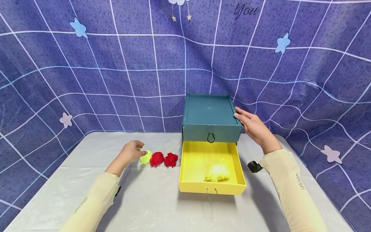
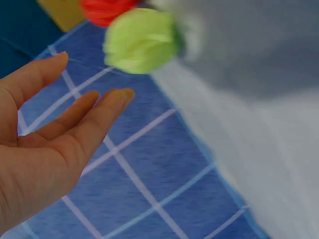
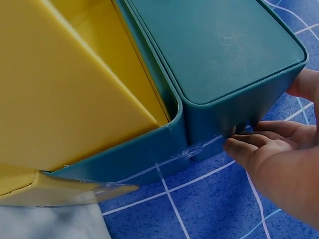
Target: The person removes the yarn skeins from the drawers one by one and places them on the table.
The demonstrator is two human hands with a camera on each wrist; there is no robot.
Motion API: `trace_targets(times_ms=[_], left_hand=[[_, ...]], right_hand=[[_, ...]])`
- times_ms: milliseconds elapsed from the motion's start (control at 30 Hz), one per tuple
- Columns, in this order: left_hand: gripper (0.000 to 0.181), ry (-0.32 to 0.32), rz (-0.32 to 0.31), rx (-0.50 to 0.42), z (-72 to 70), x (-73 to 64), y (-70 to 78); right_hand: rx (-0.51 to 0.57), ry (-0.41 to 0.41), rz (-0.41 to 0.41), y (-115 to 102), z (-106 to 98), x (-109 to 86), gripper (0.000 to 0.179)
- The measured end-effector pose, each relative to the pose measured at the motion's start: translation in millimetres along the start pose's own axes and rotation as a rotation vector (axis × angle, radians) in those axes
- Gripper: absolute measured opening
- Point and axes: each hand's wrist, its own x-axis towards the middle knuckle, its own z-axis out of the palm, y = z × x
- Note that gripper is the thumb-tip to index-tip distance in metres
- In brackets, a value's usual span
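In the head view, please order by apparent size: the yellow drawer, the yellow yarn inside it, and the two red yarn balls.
1. Yellow drawer
2. Yellow yarn
3. Left red yarn ball and right red yarn ball: too alike to rank.

Smooth, plastic-looking teal box (image 1: pixel 211 116); shaggy red yarn (image 1: pixel 156 159).

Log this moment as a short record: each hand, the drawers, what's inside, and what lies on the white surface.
Left hand: open, close to the yellow-green ball, not gripping it
Right hand: fingers against the right side of the teal drawer unit
Upper drawer: closed
Lower drawer: yellow, pulled out
Inside lower drawer: one yellow yarn bundle
On white surface: the ball and two red yarn bundles in a row, left of the lower drawer
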Motion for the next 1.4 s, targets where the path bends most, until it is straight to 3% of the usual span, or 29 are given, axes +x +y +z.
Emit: trace_targets(times_ms=[167,333,500,667,867,1000,1167,1400], left_hand=[[0.039,0.101,0.125,0.018,-7.7,-12.1,39.2],[0.038,0.123,0.242,-0.087,-10.7,-33.0,92.7],[0.036,0.049,0.372,-0.199,-0.7,-49.5,137.8],[0.036,-0.116,0.455,-0.197,17.3,-50.9,169.3],[0.037,-0.321,0.517,-0.125,48.3,-34.0,184.5],[0.042,-0.397,0.481,-0.063,68.5,-23.9,190.1],[0.049,-0.434,0.46,0.022,88.0,-17.4,193.6],[0.051,-0.41,0.523,0.097,98.6,-18.6,195.2]], right_hand=[[-0.004,-0.001,-0.011,0.9,-1.1,0.8,0.068],[-0.001,0.014,-0.014,1.0,-0.5,2.3,0.067],[-0.003,0.005,-0.012,0.5,-0.4,3.5,0.067],[-0.008,0.002,-0.014,-0.9,-1.1,3.8,0.068],[-0.019,0.013,-0.012,1.9,-3.5,4.0,0.069],[-0.019,0.016,-0.008,3.4,-3.8,3.3,0.069],[-0.014,0.016,-0.014,3.5,-2.4,3.2,0.067],[-0.009,0.015,-0.025,3.2,-1.3,1.4,0.066]])
